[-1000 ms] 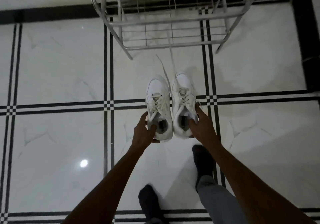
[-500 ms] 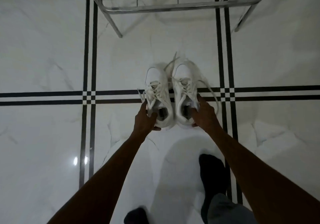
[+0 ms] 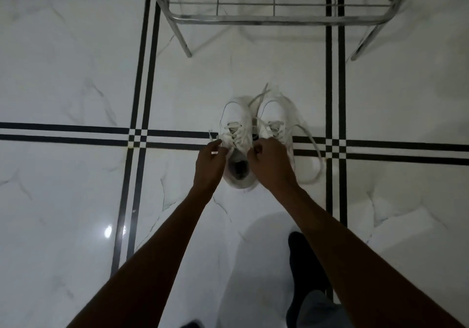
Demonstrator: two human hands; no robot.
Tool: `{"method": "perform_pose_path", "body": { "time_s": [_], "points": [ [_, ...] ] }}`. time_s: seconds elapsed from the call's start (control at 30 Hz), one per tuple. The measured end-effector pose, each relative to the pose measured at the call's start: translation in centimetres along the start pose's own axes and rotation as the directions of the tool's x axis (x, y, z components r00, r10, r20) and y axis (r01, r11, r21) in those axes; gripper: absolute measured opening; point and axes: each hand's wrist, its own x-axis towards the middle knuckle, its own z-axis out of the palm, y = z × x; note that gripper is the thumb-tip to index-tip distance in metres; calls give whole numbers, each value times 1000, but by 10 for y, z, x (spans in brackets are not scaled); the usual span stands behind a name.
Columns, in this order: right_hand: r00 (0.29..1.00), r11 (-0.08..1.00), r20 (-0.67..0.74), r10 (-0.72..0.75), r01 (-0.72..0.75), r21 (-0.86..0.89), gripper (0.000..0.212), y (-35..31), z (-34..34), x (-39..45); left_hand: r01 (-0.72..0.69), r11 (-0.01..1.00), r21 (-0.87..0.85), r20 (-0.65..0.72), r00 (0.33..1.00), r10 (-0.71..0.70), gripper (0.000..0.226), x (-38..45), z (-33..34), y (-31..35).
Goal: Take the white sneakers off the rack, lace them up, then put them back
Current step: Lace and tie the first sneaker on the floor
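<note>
Two white sneakers stand side by side on the tiled floor, toes pointing away from me. The left sneaker (image 3: 234,122) has its laces loose across the tongue. My left hand (image 3: 209,165) pinches a lace end at that sneaker's left side. My right hand (image 3: 271,164) grips the other lace end at its right side and hides part of the right sneaker (image 3: 275,117). A long loose lace (image 3: 316,155) from the right sneaker loops over the floor to the right.
A chrome wire shoe rack (image 3: 274,20) stands on the floor just beyond the sneakers, its legs at left and right. Black double stripes (image 3: 76,133) cross the white marble tiles. My dark-socked foot (image 3: 304,259) is on the floor below my right arm.
Both sneakers have been set down on the floor. My hands have left the heels and moved onto the left sneaker's laces.
</note>
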Motion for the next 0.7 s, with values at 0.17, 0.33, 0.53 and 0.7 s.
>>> {"method": "perform_pose_path", "body": {
  "time_s": [0.17, 0.33, 0.53, 0.7],
  "points": [
    [994, 993, 4, 107, -107, 58, 32, -4, 22, 37, -118, 993, -15, -112, 987, 116, 32, 20, 13, -1],
    [992, 986, 46, 115, -119, 113, 23, -9, 27, 53, -184, 981, -59, -176, 969, 171, 25, 33, 14, -13],
    [957, 805, 201, 210, -286, 520, 27, 2, 37, 66, -71, 936, -346, -25, 997, 66, 31, 47, 20, -6],
    [982, 714, 134, 134, -189, 674, 21, 8, 35, 55, -116, 862, -493, 14, 990, 142, 29, 43, 3, 1]
  ]
}}
